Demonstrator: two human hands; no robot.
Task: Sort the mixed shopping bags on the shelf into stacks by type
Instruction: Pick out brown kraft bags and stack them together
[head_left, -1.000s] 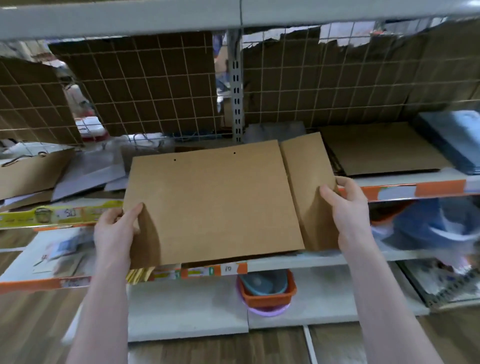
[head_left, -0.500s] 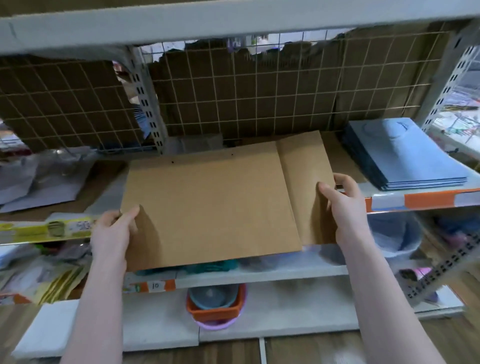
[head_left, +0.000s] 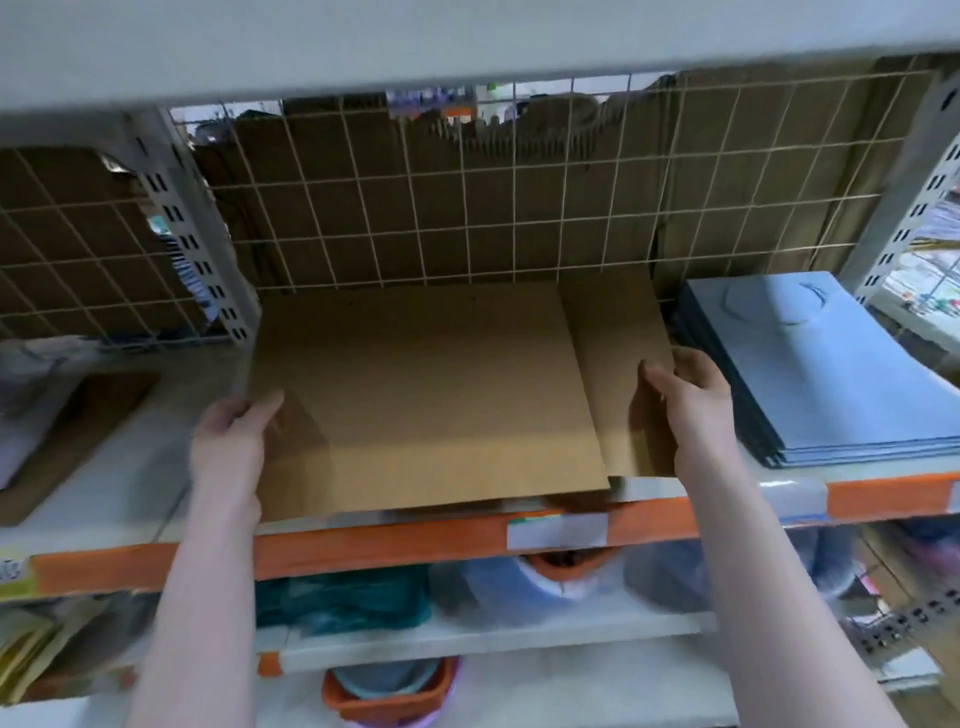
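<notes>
A flat brown kraft paper bag (head_left: 426, 395) lies over the middle of the white shelf (head_left: 130, 483), its near edge past the orange shelf lip. My left hand (head_left: 228, 441) grips its left edge, thumb on top. My right hand (head_left: 685, 400) grips its folded right side panel, thumb on top. A neat stack of blue bags (head_left: 831, 374) sits on the shelf just right of my right hand. At the far left lie pale grey bags (head_left: 26, 395) on another brown bag (head_left: 78, 447).
A wire grid backed with torn cardboard (head_left: 467, 208) closes the shelf's rear. Slotted uprights (head_left: 192, 249) stand left and right. An upper shelf (head_left: 467, 41) hangs close overhead. Lower shelves hold blue and teal goods (head_left: 343, 597) and an orange tub (head_left: 389, 691).
The view swung right and closer to the shelf. Both hands carried the brown bag up and forward, from below the shelf edge onto the shelf beside the blue stack.
</notes>
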